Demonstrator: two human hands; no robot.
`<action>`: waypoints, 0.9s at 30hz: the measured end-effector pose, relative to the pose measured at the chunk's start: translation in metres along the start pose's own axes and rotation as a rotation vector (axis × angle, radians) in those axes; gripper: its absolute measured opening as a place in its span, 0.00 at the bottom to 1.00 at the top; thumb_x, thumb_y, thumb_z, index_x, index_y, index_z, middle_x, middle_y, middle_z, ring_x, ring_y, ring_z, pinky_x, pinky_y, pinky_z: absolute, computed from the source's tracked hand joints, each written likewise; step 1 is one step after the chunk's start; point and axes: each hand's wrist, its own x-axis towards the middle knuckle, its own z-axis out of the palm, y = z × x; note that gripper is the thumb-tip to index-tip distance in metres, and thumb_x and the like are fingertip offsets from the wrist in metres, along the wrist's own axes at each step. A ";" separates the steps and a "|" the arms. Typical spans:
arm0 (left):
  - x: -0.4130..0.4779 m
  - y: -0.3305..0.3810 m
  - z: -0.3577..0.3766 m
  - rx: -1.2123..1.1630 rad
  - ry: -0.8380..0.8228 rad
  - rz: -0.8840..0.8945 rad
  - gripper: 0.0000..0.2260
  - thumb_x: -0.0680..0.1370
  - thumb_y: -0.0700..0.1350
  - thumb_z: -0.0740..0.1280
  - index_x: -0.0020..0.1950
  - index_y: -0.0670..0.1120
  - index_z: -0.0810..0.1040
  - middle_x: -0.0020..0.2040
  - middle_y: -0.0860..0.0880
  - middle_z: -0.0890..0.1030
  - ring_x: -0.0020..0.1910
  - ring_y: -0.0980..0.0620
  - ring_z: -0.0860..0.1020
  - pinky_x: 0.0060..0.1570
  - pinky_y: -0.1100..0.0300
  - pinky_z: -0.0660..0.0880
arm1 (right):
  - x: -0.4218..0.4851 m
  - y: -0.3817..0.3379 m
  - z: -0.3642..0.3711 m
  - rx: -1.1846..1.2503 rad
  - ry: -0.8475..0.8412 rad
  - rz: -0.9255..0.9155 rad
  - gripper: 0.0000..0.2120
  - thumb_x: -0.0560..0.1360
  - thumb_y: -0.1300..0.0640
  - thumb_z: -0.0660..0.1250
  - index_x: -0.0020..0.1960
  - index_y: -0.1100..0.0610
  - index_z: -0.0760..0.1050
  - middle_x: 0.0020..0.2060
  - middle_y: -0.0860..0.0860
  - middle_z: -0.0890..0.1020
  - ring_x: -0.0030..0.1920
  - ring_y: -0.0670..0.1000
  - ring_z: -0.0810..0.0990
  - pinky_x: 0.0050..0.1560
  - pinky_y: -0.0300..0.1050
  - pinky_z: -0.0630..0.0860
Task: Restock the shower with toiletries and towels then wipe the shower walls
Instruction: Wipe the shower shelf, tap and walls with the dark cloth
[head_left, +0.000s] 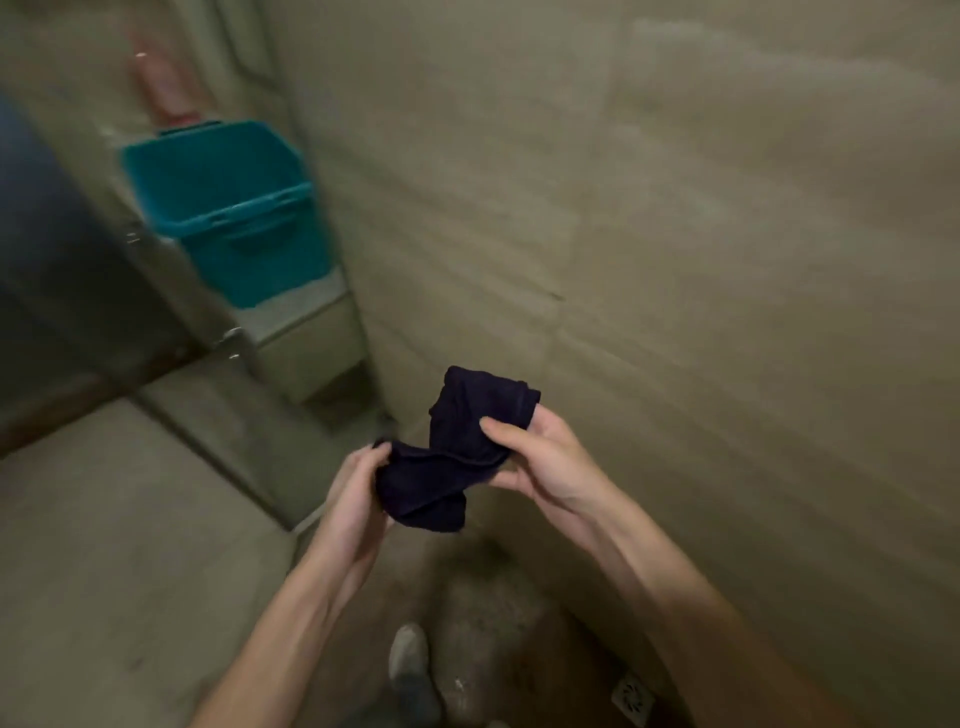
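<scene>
Standing on the dark shower floor, a grey shoe (410, 670) shows at the bottom edge, with a square floor drain (632, 695) off to its right. Above them both bare forearms reach forward, and a dark navy cloth (457, 457) is held bunched and twisted between the hands, in the air near the beige tiled wall (675, 208). The left hand (358, 483) grips the cloth's lower end with its fingers curled round it. The right hand (545, 457) pinches the upper end, thumb on top and fingers underneath. Farther back on the left, a teal plastic basket (223, 208) sits on a tiled ledge (301, 332), with a blurred pink bottle (156, 78) behind it.
</scene>
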 end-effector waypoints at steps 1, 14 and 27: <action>0.000 0.003 -0.023 0.006 0.085 0.025 0.03 0.82 0.45 0.64 0.53 0.49 0.77 0.49 0.45 0.83 0.41 0.50 0.83 0.40 0.55 0.79 | 0.013 0.000 0.019 -0.029 -0.051 0.019 0.15 0.80 0.62 0.66 0.66 0.55 0.76 0.59 0.53 0.84 0.61 0.56 0.82 0.63 0.62 0.77; -0.055 0.095 -0.234 0.158 0.377 0.389 0.13 0.84 0.46 0.61 0.62 0.44 0.82 0.61 0.52 0.84 0.64 0.58 0.78 0.66 0.61 0.69 | 0.128 0.034 0.299 -0.396 -0.730 0.168 0.13 0.81 0.63 0.63 0.64 0.57 0.78 0.56 0.54 0.85 0.58 0.54 0.84 0.58 0.49 0.78; 0.018 0.219 -0.386 0.183 0.609 0.274 0.11 0.78 0.50 0.69 0.51 0.42 0.78 0.48 0.44 0.86 0.52 0.44 0.84 0.60 0.43 0.79 | 0.246 0.069 0.494 -0.531 -0.646 0.302 0.10 0.82 0.60 0.63 0.59 0.57 0.81 0.48 0.53 0.87 0.46 0.50 0.85 0.38 0.44 0.80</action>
